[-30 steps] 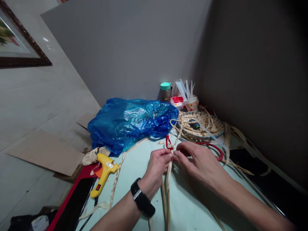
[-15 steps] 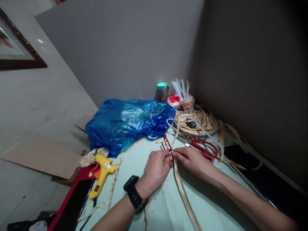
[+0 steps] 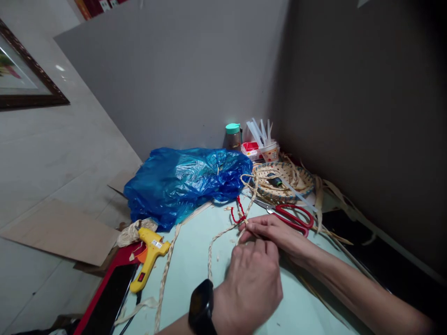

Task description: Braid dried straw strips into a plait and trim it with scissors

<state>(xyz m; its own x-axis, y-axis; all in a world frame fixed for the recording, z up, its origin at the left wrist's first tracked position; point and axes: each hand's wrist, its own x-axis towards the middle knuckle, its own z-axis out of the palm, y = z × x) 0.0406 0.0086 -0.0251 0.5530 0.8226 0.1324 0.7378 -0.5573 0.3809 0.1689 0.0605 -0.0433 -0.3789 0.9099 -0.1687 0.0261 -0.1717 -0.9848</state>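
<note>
Right hand [image 3: 275, 232] has the straw braid [image 3: 252, 199] pinched right by the red cord [image 3: 240, 206], so it's the nearer one. Left hand [image 3: 253, 281] curls just behind it, fingers hidden, can't tell its grip. Braid lies on the bench [image 3: 188, 279] ahead of both, long axis toward the basket [image 3: 275, 198].

Along the desk's [image 3: 192, 251] far edge we have a crumpled blue plastic bag [image 3: 185, 181], a jar [image 3: 233, 141] with a teal lid [image 3: 232, 128] and a patterned cup [image 3: 270, 152] (pale sticks [image 3: 256, 134] poking out). Near the far right corner we see a woven basket [image 3: 266, 194], then red-handled scissors [image 3: 275, 211]; by the left edge lies a yellow glue gun [image 3: 149, 260].
</note>
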